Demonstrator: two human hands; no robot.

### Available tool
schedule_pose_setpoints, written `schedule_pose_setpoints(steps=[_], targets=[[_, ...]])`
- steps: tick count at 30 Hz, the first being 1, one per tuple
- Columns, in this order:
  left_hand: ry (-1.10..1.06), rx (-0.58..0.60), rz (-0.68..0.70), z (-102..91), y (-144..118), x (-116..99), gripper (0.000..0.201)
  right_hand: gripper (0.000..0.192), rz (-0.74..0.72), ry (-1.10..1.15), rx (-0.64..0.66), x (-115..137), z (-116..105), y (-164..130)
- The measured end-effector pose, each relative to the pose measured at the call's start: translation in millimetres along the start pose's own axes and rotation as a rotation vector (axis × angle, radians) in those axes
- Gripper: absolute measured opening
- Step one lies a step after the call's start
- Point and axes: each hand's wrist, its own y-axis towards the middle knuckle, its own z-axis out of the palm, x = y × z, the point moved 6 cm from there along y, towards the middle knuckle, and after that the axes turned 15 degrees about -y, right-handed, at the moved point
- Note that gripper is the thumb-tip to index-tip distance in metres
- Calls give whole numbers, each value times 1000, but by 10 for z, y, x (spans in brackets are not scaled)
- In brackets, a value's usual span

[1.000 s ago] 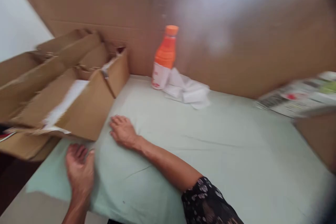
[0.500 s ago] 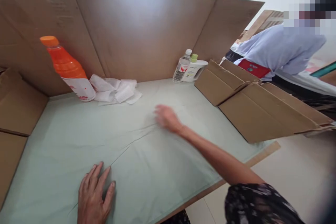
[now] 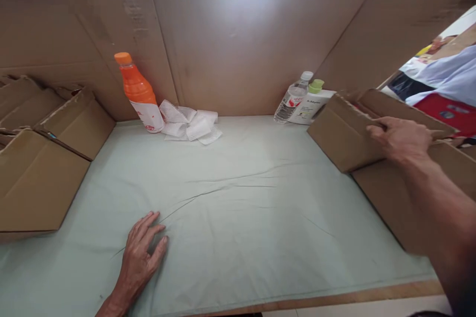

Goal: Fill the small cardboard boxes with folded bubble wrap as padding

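**Two hands well apart: left hand (image 3: 143,252) on the cloth (image 3: 230,237), right hand (image 3: 405,138) at a box (image 3: 342,133)**

The left hand lies palm down on the pale green cloth, holding nothing, its fingers loosely spread and its thumb out to the side. The right hand reaches out to the upper edge of the open cardboard box, the farther of two at the right end of the table (image 3: 372,296); whether its fingers pinch that edge cannot be told. The nearer box (image 3: 390,203) sits just beside it, partly behind the right forearm.

Shallow creases cross the cloth between the hands. Along the back, before a tall cardboard panel (image 3: 241,44), stands an orange bottle (image 3: 139,91) with crumpled white tissue (image 3: 189,126) beside its base. Farther right, a clear bottle (image 3: 292,101) stands next to a white bottle (image 3: 312,106) with a green cap. More cardboard boxes (image 3: 44,183) occupy the left end.
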Motion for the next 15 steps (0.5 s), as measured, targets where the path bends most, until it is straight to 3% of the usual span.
schedule_pose_setpoints(steps=[3,5,10,12,15], targets=[[-35,7,-32,-30,1,9,16,47,-19,-187,42,674,-174,-261],[-65,7,-94,-41,11,9,19,43,-134,-199,133,1267,-300,-489],[-183,-71,-209,-30,42,-130,47,24,-416,84,294,2612,-770,-1127],[-237,-79,-214,-8,38,-193,57,16,-427,238,311,2861,-962,-1348],[-266,-121,-309,-23,-7,-158,59,19,-177,337,252,2759,-1015,-1598]])
